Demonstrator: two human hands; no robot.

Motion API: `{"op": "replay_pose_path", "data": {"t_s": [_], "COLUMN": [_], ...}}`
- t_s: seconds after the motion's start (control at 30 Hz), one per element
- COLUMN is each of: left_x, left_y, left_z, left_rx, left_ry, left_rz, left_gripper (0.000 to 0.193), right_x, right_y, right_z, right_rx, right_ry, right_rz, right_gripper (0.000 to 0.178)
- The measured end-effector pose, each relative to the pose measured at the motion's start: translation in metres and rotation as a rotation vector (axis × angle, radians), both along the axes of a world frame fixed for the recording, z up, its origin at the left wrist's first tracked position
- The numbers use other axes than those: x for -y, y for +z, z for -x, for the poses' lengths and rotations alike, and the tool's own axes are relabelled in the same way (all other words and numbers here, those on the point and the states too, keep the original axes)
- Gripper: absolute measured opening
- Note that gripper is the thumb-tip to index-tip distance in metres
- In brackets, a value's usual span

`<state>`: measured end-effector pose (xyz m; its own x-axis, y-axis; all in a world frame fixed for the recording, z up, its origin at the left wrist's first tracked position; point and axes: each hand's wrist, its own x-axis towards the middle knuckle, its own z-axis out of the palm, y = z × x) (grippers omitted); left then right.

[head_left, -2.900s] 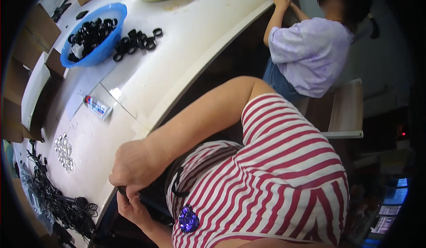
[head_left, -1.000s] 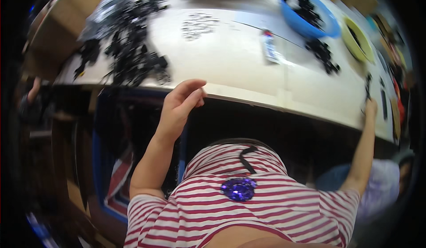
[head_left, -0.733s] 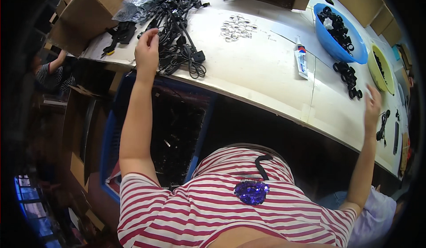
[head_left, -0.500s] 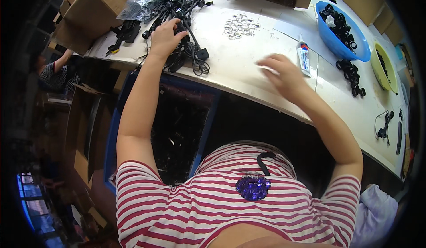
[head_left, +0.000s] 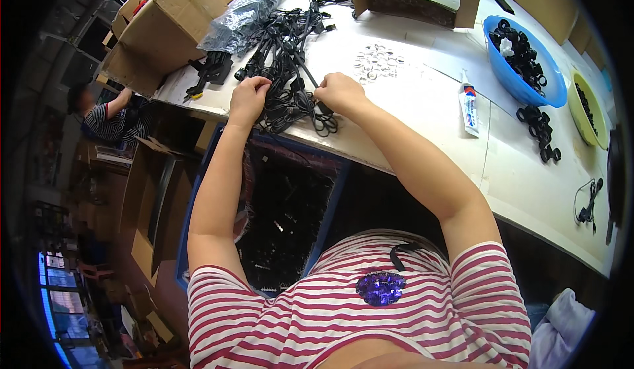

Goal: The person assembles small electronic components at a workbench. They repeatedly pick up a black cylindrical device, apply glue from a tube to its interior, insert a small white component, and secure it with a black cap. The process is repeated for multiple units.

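Observation:
A tangled pile of black cables lies near the table's front edge, with plugs and small black boxes among the cords. At the pile's left side my left hand is closed in a pinch; what its fingertips hold is too small to make out. My right hand is closed at the pile's right side, its curled fingers on a black cable with a small dark block just below them. Looped cords hang close to the edge between the two hands.
Clear rings lie beyond my right hand. Further right are a tube, a blue basin of black parts, loose black rings and a yellow basin. Cardboard boxes stand back left; a co-worker is at far left.
My right hand has moved left from the bare table to the cable pile and closed. My left hand stays by the pile, its fingers now pinched together. The view has shifted slightly.

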<state>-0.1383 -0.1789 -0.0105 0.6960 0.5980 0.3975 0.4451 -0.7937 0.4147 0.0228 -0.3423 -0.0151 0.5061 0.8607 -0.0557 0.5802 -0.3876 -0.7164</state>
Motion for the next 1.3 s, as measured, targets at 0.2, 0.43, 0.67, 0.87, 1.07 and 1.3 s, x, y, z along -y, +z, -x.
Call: {"op": "replay_pose_path", "data": {"t_s": [0.2, 0.43, 0.67, 0.87, 1.07, 1.3], "left_x": [-0.012, 0.000, 0.067, 0.085, 0.121, 0.191], "left_y": [-0.003, 0.009, 0.057, 0.039, 0.034, 0.052], "left_z": [-0.006, -0.024, -0.031, -0.005, 0.009, -0.014], "left_rx": [0.059, 0.264, 0.682, 0.312, 0.439, 0.903], "left_ry": [0.014, 0.009, -0.440, -0.513, -0.489, -0.768], "left_rz": [0.194, 0.216, 0.572, 0.524, 0.723, 1.351], "left_gripper": [0.015, 0.017, 0.035, 0.036, 0.044, 0.076], "right_x": [-0.003, 0.010, 0.030, 0.069, 0.149, 0.212], "right_y": [-0.019, 0.002, 0.038, 0.074, 0.098, 0.006], "right_z": [-0.029, -0.017, 0.016, 0.013, 0.016, 0.060], "right_rx": [-0.585, -0.739, -0.834, -0.496, -0.651, -0.943], "right_ry": [-0.184, 0.035, 0.373, 0.353, 0.328, 0.196], "right_rz": [-0.490, -0.947, -0.926, -1.296, -0.951, -0.488], "right_gripper": [0.024, 0.013, 0.016, 0.012, 0.014, 0.014]}}
